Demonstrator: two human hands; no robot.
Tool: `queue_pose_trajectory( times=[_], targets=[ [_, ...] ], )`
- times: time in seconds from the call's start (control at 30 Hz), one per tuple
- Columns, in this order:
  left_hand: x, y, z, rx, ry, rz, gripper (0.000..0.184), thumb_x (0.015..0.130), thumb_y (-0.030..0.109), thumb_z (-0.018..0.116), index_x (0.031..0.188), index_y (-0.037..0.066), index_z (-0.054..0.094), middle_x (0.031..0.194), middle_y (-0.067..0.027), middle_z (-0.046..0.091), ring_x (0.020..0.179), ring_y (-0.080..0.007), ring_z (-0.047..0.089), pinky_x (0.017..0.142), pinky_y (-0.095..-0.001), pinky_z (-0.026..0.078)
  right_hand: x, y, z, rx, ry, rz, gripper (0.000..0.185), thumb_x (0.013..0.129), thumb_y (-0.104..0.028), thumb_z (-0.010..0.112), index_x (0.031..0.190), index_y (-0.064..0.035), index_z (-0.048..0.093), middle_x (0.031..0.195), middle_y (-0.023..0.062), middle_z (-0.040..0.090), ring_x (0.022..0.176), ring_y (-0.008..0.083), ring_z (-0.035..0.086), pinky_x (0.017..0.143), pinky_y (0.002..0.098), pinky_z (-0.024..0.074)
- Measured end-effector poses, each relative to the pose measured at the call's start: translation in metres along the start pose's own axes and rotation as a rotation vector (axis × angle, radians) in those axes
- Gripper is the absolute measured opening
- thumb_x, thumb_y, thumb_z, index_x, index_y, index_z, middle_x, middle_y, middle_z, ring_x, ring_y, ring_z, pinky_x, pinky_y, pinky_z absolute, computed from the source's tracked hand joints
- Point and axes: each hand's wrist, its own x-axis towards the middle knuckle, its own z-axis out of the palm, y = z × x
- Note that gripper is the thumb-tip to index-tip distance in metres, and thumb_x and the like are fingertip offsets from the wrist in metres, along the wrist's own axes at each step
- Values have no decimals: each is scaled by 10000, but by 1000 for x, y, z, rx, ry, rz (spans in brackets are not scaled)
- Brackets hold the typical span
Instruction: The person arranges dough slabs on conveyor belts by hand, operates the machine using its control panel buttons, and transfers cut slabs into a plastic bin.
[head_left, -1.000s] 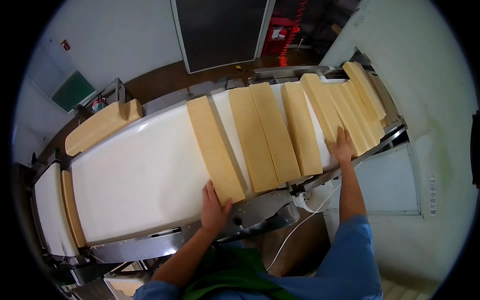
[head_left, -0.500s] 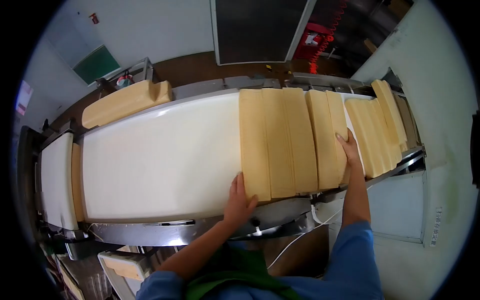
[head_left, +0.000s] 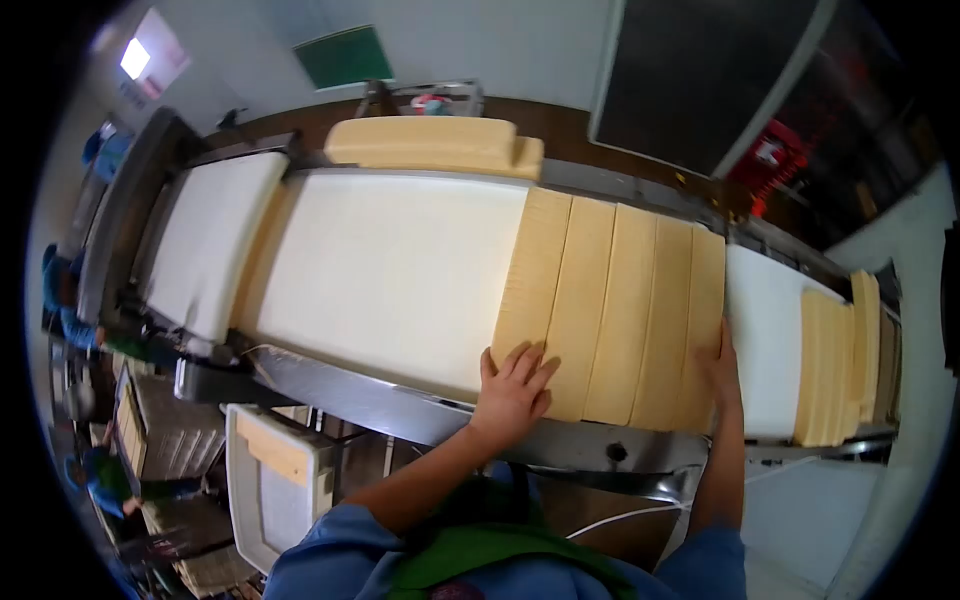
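Note:
A row of pale yellow, dough-like slabs lies side by side across a white conveyor belt. My left hand rests at the near left corner of the row, with fingers spread over the first slab. At the row's right edge, my right hand lies against the last slab, its fingers extended along the side and partly hidden. The slabs touch one another, with thin seams between them. Farther right on the belt is a separate group of yellow slabs, apart from both hands.
Beyond the belt's far edge lies a long yellow block. A metal rail runs along the near side. At lower left stands a white crate, and other people are beyond it. A white cable hangs below.
Both hands have pushed the row together and leftward along the belt. The gap inside the row has closed, and the gap to the right-hand group has widened. My view has turned left.

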Motion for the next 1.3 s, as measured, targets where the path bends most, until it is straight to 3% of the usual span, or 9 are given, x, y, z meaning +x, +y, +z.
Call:
queue_pose_trajectory(
  times=[0.5,0.6,0.73,0.83,0.97,1.03,1.17,1.23,1.3],
  targets=[
    [-123,-279,-146,346,204,-471,422,774,197,575,1178,96,503,1272,-118,475,1205,-313,427,1025,-489,288,-31,-64,351,338,-620,-173,856,764,27,619,1468,-72,141,1398,126,387,1229,188,424,973,297,389],
    [-135,-325,-169,282,220,-748,493,833,307,566,1243,55,456,1350,-150,418,1246,-345,392,1016,-505,293,-30,-76,442,299,-731,-188,895,748,-80,672,1462,-54,134,1414,154,368,1266,221,397,1007,305,359],
    [-122,-315,-172,309,211,-795,636,868,381,549,1380,70,336,1453,-200,258,1337,-360,261,1045,-564,238,-26,-93,521,108,-757,-225,986,726,-269,712,1462,-48,95,1401,211,374,1282,286,392,1038,322,334],
    [-108,-294,-147,263,123,-533,657,868,402,542,1403,93,318,1471,-195,234,1369,-345,206,1072,-565,184,-25,-107,509,58,-900,-83,988,731,-278,720,1461,-46,96,1414,215,353,1296,286,371,1046,328,325],
    [-117,-305,-138,352,84,-574,653,883,414,505,1429,122,297,1494,-188,201,1391,-338,161,1091,-565,97,-62,-73,491,39,-821,-201,909,770,-304,719,1446,-45,168,1417,229,333,1289,294,367,1001,372,392],
    [-119,-321,-134,374,111,-508,636,896,407,487,1434,131,290,1498,-182,195,1392,-332,162,1088,-569,100,-70,-66,452,-225,-619,-452,815,795,-292,702,1425,-53,243,1423,219,318,1274,297,377,972,383,428],
    [-116,-321,-127,446,68,-477,616,923,424,433,1445,142,264,1511,-150,177,1391,-339,159,1089,-565,107,-88,-33,320,-14,-373,-213,685,820,-289,664,1374,-47,342,1408,191,329,1269,306,377,1021,401,370],
    [-116,-324,-129,464,43,-476,611,930,429,414,1448,146,257,1512,-148,174,1392,-339,157,1089,-564,111,-69,15,252,-306,-79,-325,657,802,-304,673,1348,-74,389,1382,171,372,1250,314,395,1043,403,330],
    [-116,-324,-134,489,19,-502,606,936,435,395,1450,149,249,1514,-145,170,1393,-339,155,1088,-564,115,-81,17,168,-208,89,-167,634,790,-287,683,1335,-110,412,1356,148,410,1239,304,408,1041,399,328]
  ],
)
